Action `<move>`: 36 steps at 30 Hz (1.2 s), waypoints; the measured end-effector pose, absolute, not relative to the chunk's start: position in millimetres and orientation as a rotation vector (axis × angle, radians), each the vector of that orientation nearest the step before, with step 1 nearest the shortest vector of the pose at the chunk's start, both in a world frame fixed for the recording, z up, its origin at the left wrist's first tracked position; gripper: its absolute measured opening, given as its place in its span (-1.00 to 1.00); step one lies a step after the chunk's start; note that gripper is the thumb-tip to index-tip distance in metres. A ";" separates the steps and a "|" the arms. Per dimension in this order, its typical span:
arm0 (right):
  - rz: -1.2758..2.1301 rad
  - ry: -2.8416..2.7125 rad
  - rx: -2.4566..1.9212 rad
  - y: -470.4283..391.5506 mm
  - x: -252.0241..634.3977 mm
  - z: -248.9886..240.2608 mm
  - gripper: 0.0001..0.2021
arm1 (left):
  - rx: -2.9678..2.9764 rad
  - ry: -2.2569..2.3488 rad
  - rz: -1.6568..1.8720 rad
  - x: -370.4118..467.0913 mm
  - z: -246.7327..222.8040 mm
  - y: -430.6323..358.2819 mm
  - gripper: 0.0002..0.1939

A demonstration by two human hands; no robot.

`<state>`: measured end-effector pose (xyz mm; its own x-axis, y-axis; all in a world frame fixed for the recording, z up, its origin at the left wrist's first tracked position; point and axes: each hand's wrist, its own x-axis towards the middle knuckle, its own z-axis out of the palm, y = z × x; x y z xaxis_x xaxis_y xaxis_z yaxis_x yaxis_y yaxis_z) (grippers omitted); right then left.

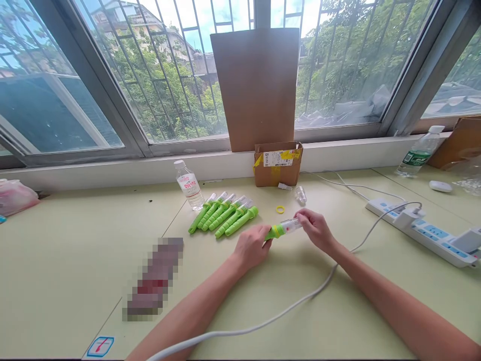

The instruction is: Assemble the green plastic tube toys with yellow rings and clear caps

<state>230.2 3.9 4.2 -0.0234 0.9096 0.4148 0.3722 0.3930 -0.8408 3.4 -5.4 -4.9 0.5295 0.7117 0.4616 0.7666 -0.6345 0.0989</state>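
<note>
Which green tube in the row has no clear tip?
The rightmost tube, nearest the left hand: its green ridged end is bare, while the others carry clear tips.

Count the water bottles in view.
2. The left bottle stands at the far-left end of the row of green tubes; the right bottle is beyond the power strip. Others could be hidden behind the small cardboard box.

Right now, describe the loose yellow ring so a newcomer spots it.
Find the small cardboard box below the window frame. In front of it, right of the green tubes, lies the yellow ring. Its neighbours are clear plastic; it's a yellow loop.
</note>
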 end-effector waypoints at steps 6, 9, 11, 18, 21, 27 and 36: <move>0.706 -1.845 -1.171 -7.4 217.1 5.0 -0.74 | -2.637 -1.260 -0.547 -0.7 -2.4 -7.1 -0.81; 0.775 -1.916 -1.188 -4.4 223.3 5.9 -0.70 | -2.635 -1.186 -0.512 -0.5 -3.5 -7.0 -0.80; 0.779 -1.970 -1.211 -2.9 225.3 4.6 -0.66 | -2.639 -1.113 -0.490 0.1 -4.6 -6.8 -0.79; 0.615 -2.055 -1.234 -7.2 218.6 2.2 -0.66 | -2.604 -1.101 -0.536 0.2 -7.1 -5.7 -0.76; 0.608 -2.097 -1.231 -9.4 217.5 4.2 -0.63 | -2.578 -1.106 -0.561 0.3 -7.8 -5.0 -0.76; 0.466 -2.237 -1.131 -12.6 216.3 8.8 -0.65 | -2.573 -1.087 -0.595 0.7 -7.5 -4.5 -0.78; 0.134 -2.256 -1.146 -14.6 215.0 12.6 -0.74 | -2.489 -1.359 -0.629 -0.4 1.7 -2.5 -0.76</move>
